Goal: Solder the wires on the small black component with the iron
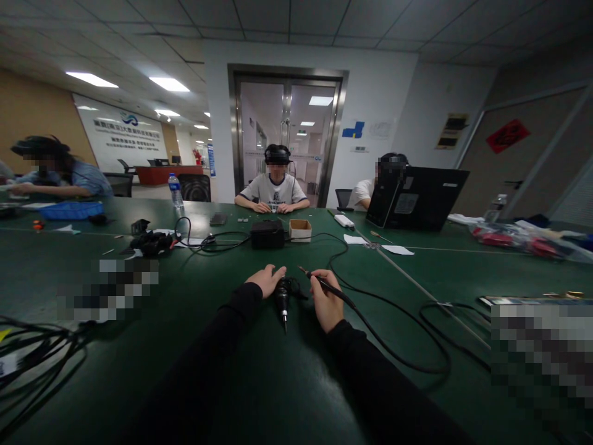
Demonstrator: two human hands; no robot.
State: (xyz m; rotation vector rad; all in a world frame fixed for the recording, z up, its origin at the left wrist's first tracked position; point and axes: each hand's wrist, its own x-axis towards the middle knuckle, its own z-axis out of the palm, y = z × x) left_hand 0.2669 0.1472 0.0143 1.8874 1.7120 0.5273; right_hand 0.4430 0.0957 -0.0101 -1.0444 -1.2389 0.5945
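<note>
My right hand (pixel 327 303) is closed in a pen grip around a slim black soldering iron (pixel 331 288). Its pointed metal tip aims left toward my other hand, and a black cable trails from its back end. My left hand (pixel 265 282) lies low over the table with fingers stretched out. Its thumb is against the far end of a black electric screwdriver (pixel 283 301), which lies between my hands with its metal bit pointing toward me. A dark loop of cord or strap (pixel 294 287) sits beside the screwdriver.
Ahead on the green table (pixel 296 395) stand a black box (pixel 267 235) and an open small carton (pixel 300 230). Cables (pixel 407 352) curve at right; more lie coiled (pixel 37 358) at left. A laptop (pixel 417 198) stands far right. Co-workers sit opposite and at both sides.
</note>
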